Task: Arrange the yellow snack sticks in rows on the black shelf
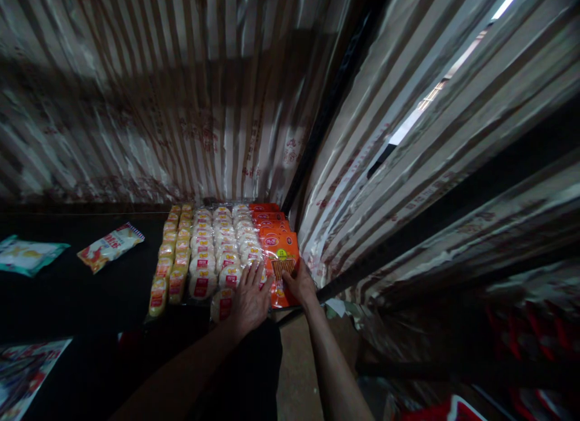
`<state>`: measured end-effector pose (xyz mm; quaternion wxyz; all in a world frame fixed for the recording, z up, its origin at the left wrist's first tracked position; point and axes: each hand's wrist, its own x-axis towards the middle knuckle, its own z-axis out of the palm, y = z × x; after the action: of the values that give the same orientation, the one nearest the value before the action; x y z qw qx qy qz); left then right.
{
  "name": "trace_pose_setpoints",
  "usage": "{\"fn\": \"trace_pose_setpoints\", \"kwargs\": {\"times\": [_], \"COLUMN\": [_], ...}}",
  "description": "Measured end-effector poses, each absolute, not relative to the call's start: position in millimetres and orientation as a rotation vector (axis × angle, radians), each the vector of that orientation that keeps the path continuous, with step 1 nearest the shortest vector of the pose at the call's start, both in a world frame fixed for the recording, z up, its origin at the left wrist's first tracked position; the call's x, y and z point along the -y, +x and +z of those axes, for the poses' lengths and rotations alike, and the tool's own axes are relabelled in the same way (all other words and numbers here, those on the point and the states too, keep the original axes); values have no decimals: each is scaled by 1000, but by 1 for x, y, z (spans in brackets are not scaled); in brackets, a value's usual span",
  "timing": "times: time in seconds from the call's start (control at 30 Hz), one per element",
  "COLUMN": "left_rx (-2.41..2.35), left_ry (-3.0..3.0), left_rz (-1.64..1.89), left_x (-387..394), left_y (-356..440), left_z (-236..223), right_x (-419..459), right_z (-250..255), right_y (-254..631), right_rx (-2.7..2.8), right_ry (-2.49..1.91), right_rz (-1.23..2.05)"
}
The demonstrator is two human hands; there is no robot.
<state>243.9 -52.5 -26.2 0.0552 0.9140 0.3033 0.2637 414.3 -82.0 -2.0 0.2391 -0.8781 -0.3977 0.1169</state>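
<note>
Looked down on a black counter (90, 288) set with rows of packaged snacks. Had the left hand (251, 298) spread wide over the round wrapped packets (202, 258), fingers apart and lying on top, with no grip showing. Had the right hand (299, 282) on the orange packets (283, 252) at the right end of the rows, its fingers (290, 280) drawn closer together on the front packet. Whether pressing or pinching, impossible to tell from above.

Judged all of it light and soft: thin, glossy film, probably slippery, with contents that looked crisp and likely fragile (the round ones above all, so better cradled under a flat palm than squeezed at the middle). Best taken by the sealed edges.

Counted roughly, since overlap hid some: four columns of round packets, about seven deep, plus one lying just below the rows beside the left hand; two columns of slim yellow-labelled packs (172, 258), about nine each; around five orange packets, shingled. Off to the left of the view, well apart from the rows, lay two loose packets — one white and red (111, 247), one pale green (27, 255) — and a printed sheet (31, 376) at the corner. Behind and to the right hung striped plastic sheeting (136, 95).
</note>
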Motion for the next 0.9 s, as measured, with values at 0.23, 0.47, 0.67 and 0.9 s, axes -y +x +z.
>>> {"fn": "trace_pose_setpoints", "kwargs": {"times": [0.23, 0.47, 0.67, 0.9], "left_rx": [-924, -927, -928, -923], "left_ry": [2769, 2763, 2767, 2759], "left_rz": [805, 815, 784, 806], "left_x": [52, 53, 53, 52], "left_y": [244, 244, 244, 244], "left_z": [-28, -27, -27, -30], "right_x": [82, 78, 70, 71], "right_z": [6, -4, 0, 17], "right_y": [412, 414, 404, 408], "right_rx": [1054, 1006, 1005, 1021], "right_ry": [-2397, -2377, -2395, -2517], "right_rz": [328, 230, 156, 168]}}
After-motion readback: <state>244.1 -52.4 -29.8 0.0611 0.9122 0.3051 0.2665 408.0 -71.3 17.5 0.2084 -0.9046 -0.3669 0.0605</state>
